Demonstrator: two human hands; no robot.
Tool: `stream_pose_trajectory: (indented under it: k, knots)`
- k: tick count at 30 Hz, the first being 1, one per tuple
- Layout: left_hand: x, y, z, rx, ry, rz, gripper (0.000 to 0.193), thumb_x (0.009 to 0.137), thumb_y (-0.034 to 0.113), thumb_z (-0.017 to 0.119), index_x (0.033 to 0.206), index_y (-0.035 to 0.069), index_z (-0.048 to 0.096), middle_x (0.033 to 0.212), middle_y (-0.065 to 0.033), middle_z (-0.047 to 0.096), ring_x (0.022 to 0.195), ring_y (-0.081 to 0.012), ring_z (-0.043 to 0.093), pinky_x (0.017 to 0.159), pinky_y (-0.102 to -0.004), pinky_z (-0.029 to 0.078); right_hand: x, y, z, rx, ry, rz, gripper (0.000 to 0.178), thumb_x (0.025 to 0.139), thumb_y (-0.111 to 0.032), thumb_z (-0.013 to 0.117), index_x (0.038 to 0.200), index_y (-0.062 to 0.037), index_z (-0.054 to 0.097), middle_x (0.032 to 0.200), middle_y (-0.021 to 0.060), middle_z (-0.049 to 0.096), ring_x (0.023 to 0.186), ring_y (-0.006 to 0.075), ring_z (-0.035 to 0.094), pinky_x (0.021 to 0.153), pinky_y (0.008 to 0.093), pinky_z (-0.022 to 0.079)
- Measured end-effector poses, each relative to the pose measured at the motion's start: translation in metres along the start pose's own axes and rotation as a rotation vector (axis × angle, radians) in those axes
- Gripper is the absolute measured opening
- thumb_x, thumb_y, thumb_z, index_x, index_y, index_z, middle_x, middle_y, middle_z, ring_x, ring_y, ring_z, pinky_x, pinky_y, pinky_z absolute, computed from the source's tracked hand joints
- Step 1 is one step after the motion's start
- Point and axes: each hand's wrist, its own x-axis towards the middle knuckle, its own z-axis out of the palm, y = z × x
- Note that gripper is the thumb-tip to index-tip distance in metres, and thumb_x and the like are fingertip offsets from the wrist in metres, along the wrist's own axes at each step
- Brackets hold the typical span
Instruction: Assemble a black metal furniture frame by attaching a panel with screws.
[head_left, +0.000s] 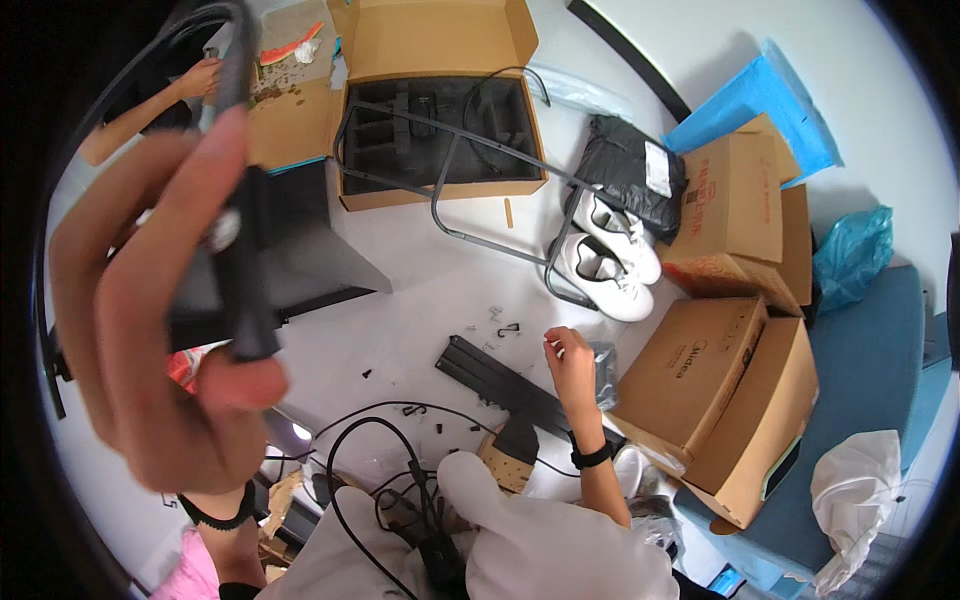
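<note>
Close to the camera on the left, my raised left hand (pixel 160 300) grips a blurred black tube-like piece (pixel 250 270) between thumb and fingers. Its exact kind is too smeared to tell. A dark curved length shows above it. My right hand (pixel 572 365), with a black band on its wrist, hovers at the middle of the floor. Its fingers are curled together in a pinch; what they hold, if anything, is too small to make out. Long black bars (pixel 500 380) lie beside it. Small clear bags and a black hook (pixel 508 329) lie beyond the fingertips.
A thin grey metal frame (pixel 445 185) leans across an open, foam-lined box (pixel 440 190). White shoes (pixel 610 270), a black parcel (pixel 630 170) and cardboard boxes (pixel 690 365) stand right, by a blue seat (pixel 870 370). Cables (pixel 345 450) cross my lap. Another person's hand (pixel 200 77) is far left.
</note>
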Motion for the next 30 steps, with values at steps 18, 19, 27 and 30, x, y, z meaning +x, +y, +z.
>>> stream_pose_trajectory:
  k: [18, 19, 27, 30]
  knots:
    - [-0.007, 0.014, 0.007, -0.072, 0.047, -0.073, 0.051, 0.105, 0.038, 0.040, 0.123, -0.008, 0.056, 0.124, -0.0308, 0.059, 0.117, -0.0377, 0.060, 0.091, -0.0459, 0.056, 0.012, 0.029, 0.052, -0.149, 0.073, 0.015, 0.009, 0.087, -0.010, 0.065, 0.091, -0.0019, 0.061, 0.087, 0.0161, 0.063, 0.080, 0.0376, 0.063, 0.068, 0.0440, 0.051]
    - [-0.007, 0.017, 0.006, -0.122, 0.061, -0.111, 0.051, 0.104, 0.038, 0.041, 0.123, -0.008, 0.056, 0.124, -0.0306, 0.058, 0.117, -0.0376, 0.060, 0.091, -0.0453, 0.056, 0.011, 0.030, 0.053, -0.190, 0.067, 0.002, 0.009, 0.087, -0.009, 0.064, 0.089, -0.0023, 0.060, 0.086, 0.0163, 0.063, 0.080, 0.0374, 0.063, 0.068, 0.0448, 0.051]
    - [0.002, 0.025, 0.015, -0.179, 0.115, -0.045, 0.044, 0.100, 0.038, 0.053, 0.117, -0.002, 0.062, 0.110, -0.0282, 0.060, 0.088, -0.0300, 0.060, 0.069, -0.0343, 0.049, 0.002, 0.048, 0.038, -0.215, 0.045, 0.071, 0.009, 0.075, 0.000, 0.063, 0.082, -0.0021, 0.057, 0.078, 0.0185, 0.060, 0.071, 0.0396, 0.062, 0.062, 0.0468, 0.049]
    - [0.005, 0.037, 0.007, -0.156, 0.130, -0.060, 0.041, 0.101, 0.039, 0.053, 0.116, 0.001, 0.063, 0.108, -0.0286, 0.060, 0.085, -0.0289, 0.061, 0.065, -0.0329, 0.050, 0.004, 0.033, 0.028, -0.219, -0.006, 0.082, 0.012, 0.077, 0.002, 0.061, 0.088, 0.0007, 0.056, 0.086, 0.0186, 0.059, 0.084, 0.0402, 0.060, 0.072, 0.0471, 0.050]
